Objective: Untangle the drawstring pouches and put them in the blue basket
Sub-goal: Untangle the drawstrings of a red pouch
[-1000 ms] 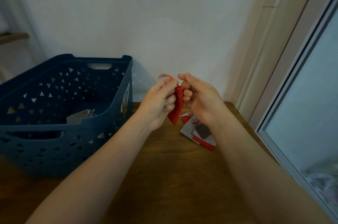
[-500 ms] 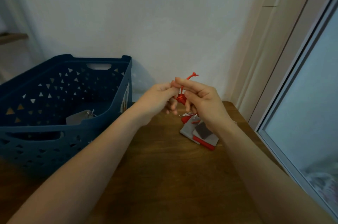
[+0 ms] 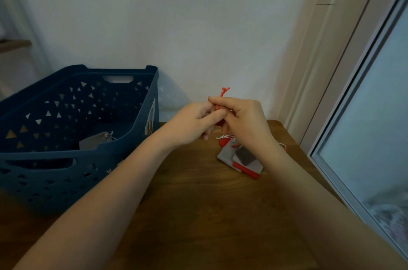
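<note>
Both hands, left hand [image 3: 194, 121] and right hand [image 3: 245, 119], pinch the red drawstring [image 3: 223, 93] between them, its red pouch [image 3: 219, 123] mostly hidden; light, limp fabric, likely best gripped near the cord's knot.

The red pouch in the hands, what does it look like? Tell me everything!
The red pouch is mostly hidden: only a small patch of red fabric shows between the two hands, held above the wooden table. Its thin red drawstring sticks up above the fingers and ends in a small knot. The left hand and right hand both pinch it near the string. Its shape and size cannot be told.
</note>
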The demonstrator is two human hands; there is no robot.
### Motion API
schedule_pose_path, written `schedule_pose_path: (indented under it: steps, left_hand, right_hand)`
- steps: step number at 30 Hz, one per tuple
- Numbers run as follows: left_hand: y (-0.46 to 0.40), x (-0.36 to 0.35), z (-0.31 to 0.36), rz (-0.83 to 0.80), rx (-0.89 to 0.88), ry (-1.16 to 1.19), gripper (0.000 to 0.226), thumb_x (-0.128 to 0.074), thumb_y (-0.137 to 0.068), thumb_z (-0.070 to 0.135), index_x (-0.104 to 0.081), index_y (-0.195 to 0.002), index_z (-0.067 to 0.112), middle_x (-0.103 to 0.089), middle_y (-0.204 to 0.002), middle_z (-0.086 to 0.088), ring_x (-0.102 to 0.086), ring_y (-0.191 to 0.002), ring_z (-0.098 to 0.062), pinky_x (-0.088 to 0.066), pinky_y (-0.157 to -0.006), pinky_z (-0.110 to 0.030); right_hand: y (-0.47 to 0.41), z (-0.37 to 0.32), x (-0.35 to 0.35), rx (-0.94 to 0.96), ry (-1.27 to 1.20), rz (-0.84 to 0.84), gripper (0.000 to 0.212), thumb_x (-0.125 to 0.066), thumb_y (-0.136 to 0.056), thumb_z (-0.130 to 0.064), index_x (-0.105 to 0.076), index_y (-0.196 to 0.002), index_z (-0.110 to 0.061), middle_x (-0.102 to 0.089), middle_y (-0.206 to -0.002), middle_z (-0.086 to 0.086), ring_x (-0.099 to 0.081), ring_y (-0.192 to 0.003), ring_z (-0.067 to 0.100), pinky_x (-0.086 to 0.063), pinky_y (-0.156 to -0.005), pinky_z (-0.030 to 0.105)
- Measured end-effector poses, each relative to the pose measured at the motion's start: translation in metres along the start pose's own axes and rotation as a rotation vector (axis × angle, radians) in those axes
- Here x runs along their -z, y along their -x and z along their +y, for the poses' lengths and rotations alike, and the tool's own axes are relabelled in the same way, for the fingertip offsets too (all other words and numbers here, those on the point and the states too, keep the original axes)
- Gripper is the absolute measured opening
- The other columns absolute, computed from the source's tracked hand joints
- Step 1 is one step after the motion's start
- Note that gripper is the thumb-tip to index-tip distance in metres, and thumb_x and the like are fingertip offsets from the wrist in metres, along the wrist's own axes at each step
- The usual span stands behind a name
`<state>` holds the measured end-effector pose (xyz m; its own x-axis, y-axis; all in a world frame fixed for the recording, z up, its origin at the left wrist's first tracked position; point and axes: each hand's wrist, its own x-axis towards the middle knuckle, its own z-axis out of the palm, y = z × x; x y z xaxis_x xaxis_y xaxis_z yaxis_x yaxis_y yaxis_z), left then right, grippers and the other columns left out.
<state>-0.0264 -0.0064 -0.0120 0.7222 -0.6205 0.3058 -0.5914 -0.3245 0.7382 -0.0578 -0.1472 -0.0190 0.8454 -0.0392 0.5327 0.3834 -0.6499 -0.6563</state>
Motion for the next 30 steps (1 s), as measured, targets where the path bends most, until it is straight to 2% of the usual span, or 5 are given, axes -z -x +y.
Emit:
schedule_pose_path:
  steps: [8,11,13,23,30]
  left_hand:
    - [0.002,0.006,-0.004,-0.097,0.056,-0.023,0.022,-0.043,-0.098,0.024,-0.05,-0.081,0.011,-0.055,-0.066,-0.003,-0.054,-0.058,-0.01,-0.049,-0.066,-0.031]
    - [0.003,0.007,-0.005,-0.131,0.095,0.059,0.026,-0.039,-0.1,0.024,-0.054,-0.089,0.005,-0.055,-0.068,-0.006,-0.054,-0.059,-0.011,-0.047,-0.063,-0.024]
    - [0.005,0.009,-0.006,-0.14,0.123,0.116,0.032,-0.035,-0.101,0.025,-0.057,-0.091,0.005,-0.056,-0.07,-0.008,-0.055,-0.059,-0.01,-0.046,-0.061,-0.019]
    - [0.003,0.002,-0.003,0.112,0.152,0.284,0.035,-0.035,-0.102,0.024,-0.053,-0.075,0.012,-0.048,-0.05,0.006,-0.047,-0.047,-0.006,-0.038,-0.048,-0.016]
    - [0.004,-0.004,-0.004,0.142,0.143,0.232,0.035,-0.036,-0.101,0.023,-0.052,-0.071,0.014,-0.049,-0.056,0.001,-0.048,-0.05,-0.009,-0.039,-0.05,-0.016]
  right_hand:
    - [0.003,-0.004,0.005,0.096,0.212,-0.162,0.025,-0.047,-0.092,-0.005,-0.068,-0.106,-0.008,-0.071,-0.08,0.01,-0.067,-0.073,0.02,-0.054,-0.074,0.04]
    - [0.004,-0.007,0.0,0.043,0.213,-0.137,0.057,-0.048,-0.093,-0.009,-0.03,-0.145,-0.024,-0.071,-0.083,0.01,-0.066,-0.074,0.021,-0.054,-0.075,0.036]
    - [0.007,-0.011,-0.002,0.018,0.199,-0.099,0.074,-0.051,-0.092,-0.009,-0.008,-0.149,-0.026,-0.07,-0.076,0.007,-0.064,-0.067,0.018,-0.053,-0.069,0.032]
    - [0.01,-0.015,-0.005,0.17,0.198,0.024,0.023,-0.058,-0.09,-0.013,-0.062,-0.113,-0.011,-0.071,-0.094,0.005,-0.067,-0.082,0.017,-0.055,-0.078,0.034]
    - [0.003,-0.01,0.005,-0.036,-0.033,0.008,0.007,-0.065,-0.085,-0.005,-0.071,-0.088,-0.007,-0.069,-0.08,0.005,-0.062,-0.058,0.002,-0.053,-0.065,0.015]
